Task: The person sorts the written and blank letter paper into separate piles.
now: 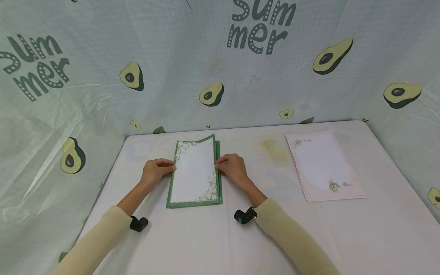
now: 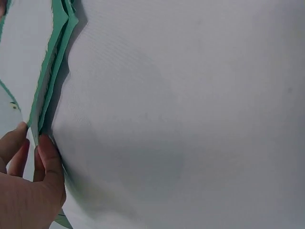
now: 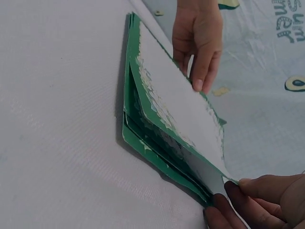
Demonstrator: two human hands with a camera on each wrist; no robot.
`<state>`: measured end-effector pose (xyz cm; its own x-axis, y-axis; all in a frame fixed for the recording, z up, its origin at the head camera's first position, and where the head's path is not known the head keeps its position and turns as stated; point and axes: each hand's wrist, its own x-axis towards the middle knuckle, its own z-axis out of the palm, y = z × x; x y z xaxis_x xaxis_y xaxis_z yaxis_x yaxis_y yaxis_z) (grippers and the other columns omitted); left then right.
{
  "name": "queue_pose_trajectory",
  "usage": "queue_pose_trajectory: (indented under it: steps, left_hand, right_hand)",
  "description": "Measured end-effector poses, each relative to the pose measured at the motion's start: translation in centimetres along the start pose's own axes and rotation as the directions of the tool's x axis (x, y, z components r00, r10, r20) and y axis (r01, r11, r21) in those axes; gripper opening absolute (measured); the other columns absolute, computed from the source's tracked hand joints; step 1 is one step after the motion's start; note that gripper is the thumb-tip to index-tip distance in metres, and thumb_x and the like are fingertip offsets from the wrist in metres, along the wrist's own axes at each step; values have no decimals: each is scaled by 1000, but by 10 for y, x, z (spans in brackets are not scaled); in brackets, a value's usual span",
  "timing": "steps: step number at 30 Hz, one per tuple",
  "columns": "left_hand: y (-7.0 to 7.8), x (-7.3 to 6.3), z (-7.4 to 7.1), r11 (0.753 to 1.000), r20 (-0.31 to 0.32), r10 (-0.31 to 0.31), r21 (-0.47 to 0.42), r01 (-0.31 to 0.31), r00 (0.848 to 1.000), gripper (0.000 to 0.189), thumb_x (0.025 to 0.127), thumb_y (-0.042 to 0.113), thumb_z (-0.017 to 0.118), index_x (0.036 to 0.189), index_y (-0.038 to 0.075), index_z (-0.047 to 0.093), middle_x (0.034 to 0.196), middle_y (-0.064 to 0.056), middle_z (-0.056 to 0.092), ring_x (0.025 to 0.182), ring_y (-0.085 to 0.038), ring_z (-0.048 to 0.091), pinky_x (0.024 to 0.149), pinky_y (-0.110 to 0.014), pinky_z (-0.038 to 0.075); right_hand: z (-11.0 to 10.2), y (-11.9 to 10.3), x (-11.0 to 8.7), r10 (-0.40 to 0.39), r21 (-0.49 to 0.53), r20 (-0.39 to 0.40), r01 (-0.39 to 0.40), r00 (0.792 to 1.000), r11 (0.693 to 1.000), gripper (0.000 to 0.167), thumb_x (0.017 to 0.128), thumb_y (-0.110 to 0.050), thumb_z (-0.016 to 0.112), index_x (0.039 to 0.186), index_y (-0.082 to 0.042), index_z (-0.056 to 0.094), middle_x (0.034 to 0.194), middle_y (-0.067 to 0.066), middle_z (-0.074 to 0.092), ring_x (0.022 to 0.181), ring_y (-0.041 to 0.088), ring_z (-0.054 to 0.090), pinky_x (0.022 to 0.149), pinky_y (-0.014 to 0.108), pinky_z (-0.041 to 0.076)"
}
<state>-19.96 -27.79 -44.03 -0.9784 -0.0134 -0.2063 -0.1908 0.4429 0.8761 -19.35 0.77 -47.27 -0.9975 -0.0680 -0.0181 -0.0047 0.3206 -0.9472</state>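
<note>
A green-bordered sheet of paper (image 1: 194, 172) with white flowers printed in two corners lies over a stack of similar green-edged sheets (image 3: 164, 164). At its left edge, my left hand (image 1: 154, 173) pinches the sheet between thumb and fingers. My right hand (image 1: 235, 168) pinches the opposite edge, thumb on top and fingers beneath. In the right wrist view the top sheet is raised from the stack near my right hand (image 3: 271, 195), leaving a dark gap. The left wrist view has my left hand (image 2: 33, 181) at the paper's edge, with other green edges just below.
A pile of pale pink sheets (image 1: 324, 168) with small plant prints lies on the right side of the white-covered table (image 1: 268, 244). Behind and beside the table hangs a curtain (image 1: 172, 46) printed with avocados and lettering. A yellowish stain (image 1: 275, 149) marks the cloth.
</note>
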Motion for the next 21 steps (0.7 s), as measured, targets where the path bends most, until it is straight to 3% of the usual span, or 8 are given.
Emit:
queue_pose_trajectory:
  steps: [4, 12, 21]
  left_hand:
    - [0, 1, 0, 1000, 6, 2, -9, -2, 1000, 35, 94, 7, 74, 124, -11, 66, 115, -21, 69, 82, -4, 69, 77, -20, 62]
    - [-2, 1, 0, 1000, 4, 15, -5, -15, 1000, 34, 95, 5, 73, 123, -12, 66, 108, -20, 71, 77, -4, 70, 75, -22, 63]
    - [-2, 3, 1, 1000, 1, 8, 13, -8, 1000, 34, 95, 6, 72, 124, -11, 66, 106, -20, 73, 74, -6, 71, 72, -23, 63]
  right_hand:
    - [-1, -6, -2, -19, -41, -7, 18, 1000, 999, 8, 93, -8, 75, 96, -1, 78, 85, 10, 77, 65, 16, 70, 59, 25, 60]
    - [0, -4, 0, 29, 56, 9, -29, 1000, 998, 9, 92, -2, 74, 99, 4, 76, 89, 16, 76, 74, 23, 75, 65, 28, 64]
    - [-1, 1, 4, 44, 24, 21, -44, 999, 999, 8, 92, 0, 73, 98, 4, 74, 88, 12, 72, 69, 16, 72, 61, 25, 63]
